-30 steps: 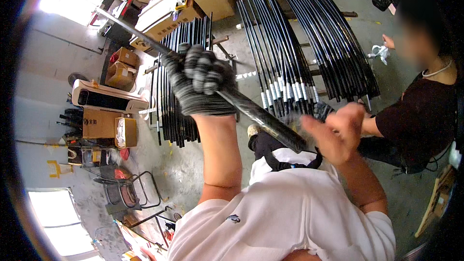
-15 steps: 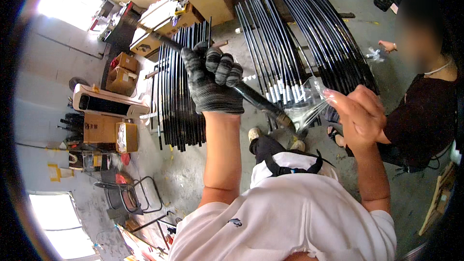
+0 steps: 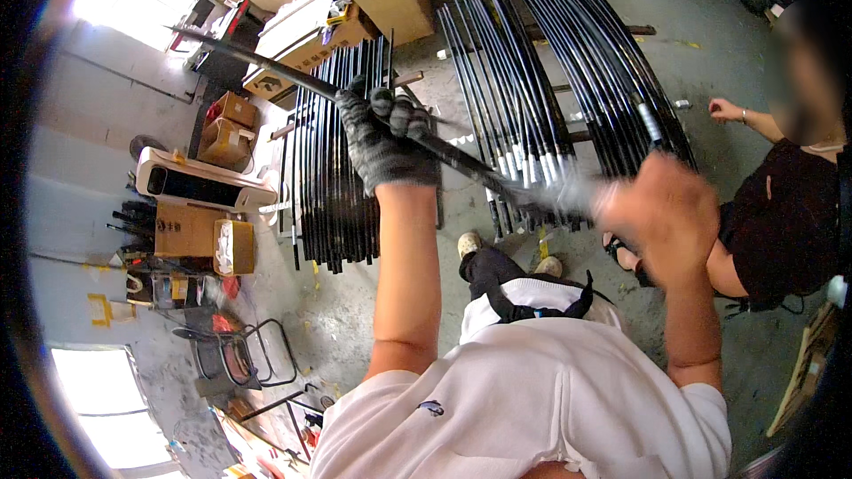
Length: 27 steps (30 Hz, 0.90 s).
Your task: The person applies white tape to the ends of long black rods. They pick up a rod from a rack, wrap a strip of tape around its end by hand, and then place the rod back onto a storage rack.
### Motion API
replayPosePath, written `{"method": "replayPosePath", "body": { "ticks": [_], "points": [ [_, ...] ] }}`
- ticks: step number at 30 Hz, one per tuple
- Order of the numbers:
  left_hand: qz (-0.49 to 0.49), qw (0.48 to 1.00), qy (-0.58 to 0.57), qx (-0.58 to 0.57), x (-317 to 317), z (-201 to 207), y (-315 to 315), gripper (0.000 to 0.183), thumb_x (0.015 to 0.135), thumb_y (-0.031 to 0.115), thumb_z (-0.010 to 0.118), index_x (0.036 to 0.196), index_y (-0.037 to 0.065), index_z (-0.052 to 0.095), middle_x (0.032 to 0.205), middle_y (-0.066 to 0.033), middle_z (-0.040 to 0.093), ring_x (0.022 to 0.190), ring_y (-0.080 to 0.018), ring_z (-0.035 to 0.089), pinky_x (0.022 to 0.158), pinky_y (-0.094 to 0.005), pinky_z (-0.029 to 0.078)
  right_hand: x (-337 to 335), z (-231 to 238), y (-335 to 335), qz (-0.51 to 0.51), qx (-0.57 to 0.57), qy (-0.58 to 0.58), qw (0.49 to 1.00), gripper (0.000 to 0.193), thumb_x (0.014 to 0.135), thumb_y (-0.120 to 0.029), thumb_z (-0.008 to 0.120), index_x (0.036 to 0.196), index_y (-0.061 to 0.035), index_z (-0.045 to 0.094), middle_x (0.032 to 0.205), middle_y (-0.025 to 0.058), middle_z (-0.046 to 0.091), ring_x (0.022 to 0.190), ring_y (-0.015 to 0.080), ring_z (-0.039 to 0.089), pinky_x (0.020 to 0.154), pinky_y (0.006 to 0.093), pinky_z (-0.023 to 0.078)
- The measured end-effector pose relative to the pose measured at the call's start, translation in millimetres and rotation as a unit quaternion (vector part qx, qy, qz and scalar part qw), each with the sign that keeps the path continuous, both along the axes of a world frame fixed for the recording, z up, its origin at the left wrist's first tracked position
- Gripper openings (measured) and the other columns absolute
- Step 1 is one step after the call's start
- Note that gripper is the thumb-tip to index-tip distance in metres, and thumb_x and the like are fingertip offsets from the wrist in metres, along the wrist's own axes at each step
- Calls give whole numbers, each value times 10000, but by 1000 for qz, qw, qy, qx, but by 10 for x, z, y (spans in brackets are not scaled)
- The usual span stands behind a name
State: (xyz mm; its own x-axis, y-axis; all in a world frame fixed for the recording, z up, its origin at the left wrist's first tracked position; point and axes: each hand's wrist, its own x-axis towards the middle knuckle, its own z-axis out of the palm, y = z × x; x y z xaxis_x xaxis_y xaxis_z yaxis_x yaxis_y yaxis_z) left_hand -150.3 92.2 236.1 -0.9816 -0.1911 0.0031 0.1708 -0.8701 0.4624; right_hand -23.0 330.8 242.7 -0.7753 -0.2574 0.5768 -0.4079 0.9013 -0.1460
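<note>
- Rows of laid-out poles (image 3: pixel 608 71) spread across the floor area ahead; the lifted one was best kept clear of them.
- The held pole (image 3: pixel 457 158) slanted from upper left to lower right in front of the chest, near end toward the right hand; a steady angle seemed wise.
- A co-worker (image 3: pixel 785 222) was at the right, so short, controlled pulls looked safest.
- The gloved left hand (image 3: pixel 386 137) was closed round the pole; that grip needed to resist twisting.
- The bare right hand (image 3: pixel 661 213), blurred, seemed bent closed on clear film (image 3: pixel 572 195).
- That film streaked from the pole's end; even tension would probably limit tearing.
</note>
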Motion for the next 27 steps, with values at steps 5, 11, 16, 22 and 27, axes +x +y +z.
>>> {"method": "replayPosePath", "body": {
  "ticks": [5,11,16,22,27],
  "points": [
    [-93,970,149,170,-172,80,-190,241,921,301,441,842,77,484,605,37,426,438,-45,359,346,-173,356,127,-423,-322,274,-9,-108,956,52,694,-164,615,733,-132,601,607,20,520,535,171,517,456,311,411],
    [-79,995,16,56,57,-78,-153,237,906,346,460,957,118,495,610,44,432,406,-59,314,353,-175,276,-380,-140,286,-55,-82,54,994,58,735,-87,581,792,-91,592,669,71,555,612,254,551,541,373,421],
    [176,984,-32,-5,-312,-208,-444,257,871,390,509,851,134,488,533,52,394,366,-57,309,327,-194,285,207,312,4,300,-28,-157,941,37,746,-78,547,747,-85,584,687,66,554,632,255,553,556,371,429],
    [-38,982,48,181,-169,-98,-670,364,914,352,432,645,108,447,506,47,385,376,-57,322,325,-182,307,128,-463,145,74,85,-255,960,44,762,-117,526,769,-86,556,713,91,545,697,249,571,570,378,435],
    [115,993,-30,-21,-179,-262,-570,278,888,387,479,897,111,500,556,61,399,386,-52,304,314,-189,258,92,175,367,-45,-114,-34,992,45,802,-44,527,799,-6,551,732,122,541,672,267,540,606,358,429]
  ]
}}
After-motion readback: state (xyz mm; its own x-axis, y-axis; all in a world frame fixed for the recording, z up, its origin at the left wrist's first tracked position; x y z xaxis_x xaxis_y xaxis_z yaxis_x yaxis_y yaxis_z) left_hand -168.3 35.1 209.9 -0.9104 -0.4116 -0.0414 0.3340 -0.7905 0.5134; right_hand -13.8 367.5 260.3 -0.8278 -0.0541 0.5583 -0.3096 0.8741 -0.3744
